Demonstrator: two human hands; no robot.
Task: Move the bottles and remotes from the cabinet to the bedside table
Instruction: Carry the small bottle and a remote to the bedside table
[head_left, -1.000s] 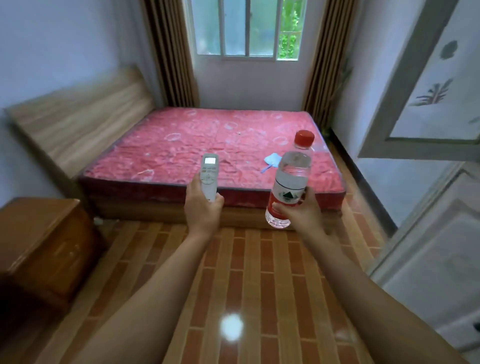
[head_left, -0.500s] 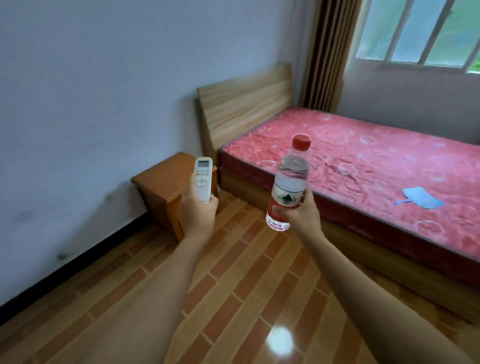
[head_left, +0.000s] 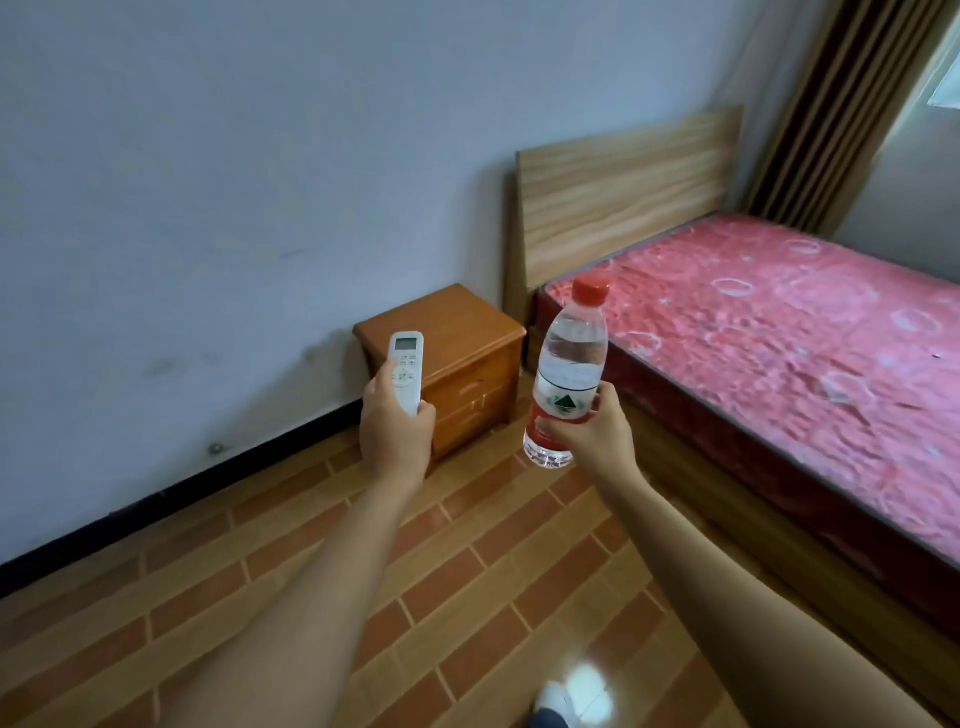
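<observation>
Currently both arms reach forward over the floor (head_left: 493, 597) of red-brown and tan brick-pattern tiles. The left hand (head_left: 397, 436) grips the lower half of a white air-conditioner remote (head_left: 406, 364), fingers wrapped round its body and the thumb lying on the button face. The remote stands roughly upright, with its small grey display at the top. The right hand (head_left: 597, 434) holds a clear water bottle (head_left: 574, 343) low down, fingers curled round its red and white label. The bottle is about upright, tilted slightly, with its red cap (head_left: 589, 291) on and water inside. Both things are held in the air, apart from each other.

Beyond the hands, an orange-brown wooden bedside table (head_left: 457, 325) stands against the pale blue wall (head_left: 234, 182), just beside the light wooden headboard (head_left: 623, 182) of a bed. The bed's pink patterned mattress (head_left: 779, 353) runs off to the right. A brown striped curtain (head_left: 831, 104) hangs in the far corner. At the bottom edge a white shoe (head_left: 553, 701) shows on the floor.
</observation>
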